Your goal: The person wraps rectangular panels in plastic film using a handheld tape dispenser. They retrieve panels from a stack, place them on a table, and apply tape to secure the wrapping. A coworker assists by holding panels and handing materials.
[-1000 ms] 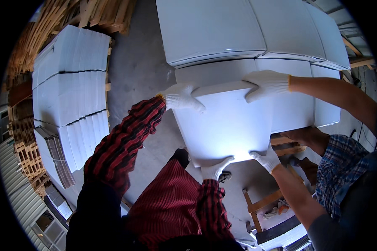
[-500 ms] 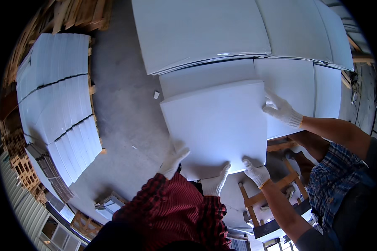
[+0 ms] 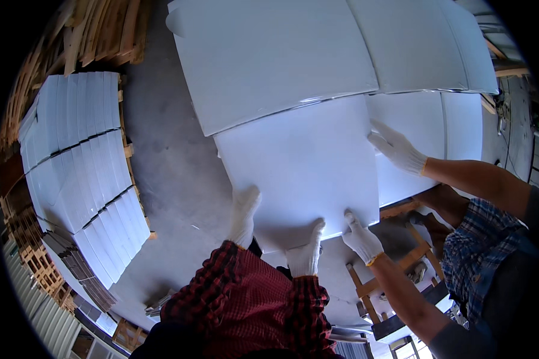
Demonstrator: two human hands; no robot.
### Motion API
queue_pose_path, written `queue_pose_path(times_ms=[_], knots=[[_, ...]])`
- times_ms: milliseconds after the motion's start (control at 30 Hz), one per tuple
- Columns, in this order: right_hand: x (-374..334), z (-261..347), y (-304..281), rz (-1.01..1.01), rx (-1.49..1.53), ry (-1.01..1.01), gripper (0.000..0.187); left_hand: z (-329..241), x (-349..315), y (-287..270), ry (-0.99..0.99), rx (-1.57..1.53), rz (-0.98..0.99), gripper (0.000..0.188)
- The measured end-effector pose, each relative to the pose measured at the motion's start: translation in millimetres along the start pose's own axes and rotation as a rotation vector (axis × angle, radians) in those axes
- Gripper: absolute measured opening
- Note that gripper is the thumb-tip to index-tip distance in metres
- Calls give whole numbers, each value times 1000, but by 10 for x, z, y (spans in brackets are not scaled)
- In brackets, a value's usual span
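A flat white panel lies in front of me, its far edge up against the taller white stack. My left hand, in a white knit glove, holds the panel's left edge near the front corner. At the near edge, my right hand, gloved too, grips with its thumb on top; the fingers underneath are hidden. A co-worker's gloved hand holds the same near edge to the right of mine. The co-worker's other gloved hand is at the panel's right edge.
A taller stack of large white panels stands beyond, with lower white panels to the right. Across the grey floor at left, more white panels stand on a wooden pallet. Loose boards lie far left; a wooden frame stands near right.
The panel has slid away from me and lined up against the taller stack, covering the strip of white surface there. My left hand has moved forward along its edge.
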State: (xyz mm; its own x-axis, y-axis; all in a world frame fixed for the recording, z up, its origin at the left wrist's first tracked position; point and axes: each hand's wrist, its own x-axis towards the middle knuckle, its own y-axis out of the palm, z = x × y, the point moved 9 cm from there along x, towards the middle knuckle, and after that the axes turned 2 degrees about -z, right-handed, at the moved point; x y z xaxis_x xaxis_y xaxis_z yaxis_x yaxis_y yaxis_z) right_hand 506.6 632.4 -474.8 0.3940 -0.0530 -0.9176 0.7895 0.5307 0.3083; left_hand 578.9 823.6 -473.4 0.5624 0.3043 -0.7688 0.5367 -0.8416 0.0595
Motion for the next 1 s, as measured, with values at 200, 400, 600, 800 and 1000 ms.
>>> queue_pose_path(times_ms=[200, 400, 600, 800, 1000], knots=[[228, -34, -616, -229, -470, 186, 78, -98, -52, -21, 45, 219, 46, 69], [-647, 395, -529, 222, -1815, -528, 42, -373, -315, -456, 99, 588, 101, 78], [-2145, 83, -2436, 203, -1630, -642, 39, 561, 25, -1495, 1068, 2173, 574, 44], [-3586, -545, -5148, -411, -951, -329, 45, 1103, -1248, -1162, -19, 1475, 490, 28], [-4694, -2448, -7027, -918, -232, -222, 56, 3046, -3072, 605, 386, 1991, 1265, 40]])
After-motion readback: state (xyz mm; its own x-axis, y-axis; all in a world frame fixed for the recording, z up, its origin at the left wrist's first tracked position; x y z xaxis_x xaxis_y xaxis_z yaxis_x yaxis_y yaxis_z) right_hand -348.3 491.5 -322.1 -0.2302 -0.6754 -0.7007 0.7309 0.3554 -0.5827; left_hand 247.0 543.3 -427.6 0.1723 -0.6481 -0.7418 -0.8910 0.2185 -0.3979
